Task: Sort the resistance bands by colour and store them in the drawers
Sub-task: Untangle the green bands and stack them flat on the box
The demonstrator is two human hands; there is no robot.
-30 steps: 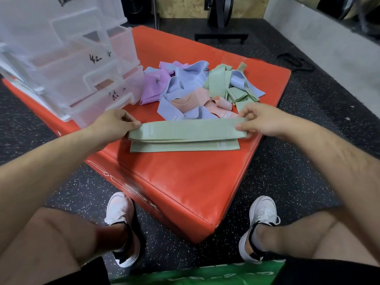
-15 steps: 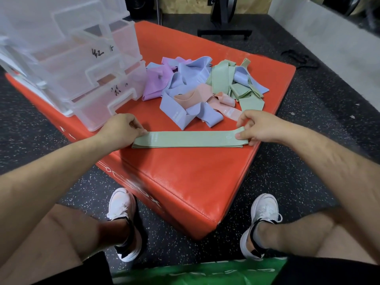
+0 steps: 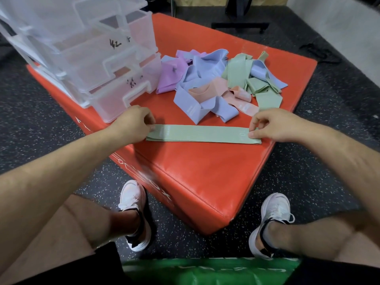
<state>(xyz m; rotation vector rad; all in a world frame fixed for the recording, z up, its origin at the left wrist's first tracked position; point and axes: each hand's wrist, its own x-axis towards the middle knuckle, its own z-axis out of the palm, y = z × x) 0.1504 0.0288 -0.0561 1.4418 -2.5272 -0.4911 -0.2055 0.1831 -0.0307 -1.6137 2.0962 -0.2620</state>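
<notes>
Evidently early on, the left hand (image 3: 131,124) and right hand (image 3: 275,125) each pinched an end of the green band (image 3: 202,134) lying flat just in front of the drawers (image 3: 115,79), which seemed empty, while a mixed pile (image 3: 213,79) beside them awaited sorting.

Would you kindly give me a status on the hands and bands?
Left hand and right hand pinch opposite ends of the green bands. Stacked flat on red pad. Just behind, unsorted pile; drawers beside left hand.

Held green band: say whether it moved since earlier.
Yes: held green band came toward the near edge of the orange box, onto the green band beneath.
</notes>
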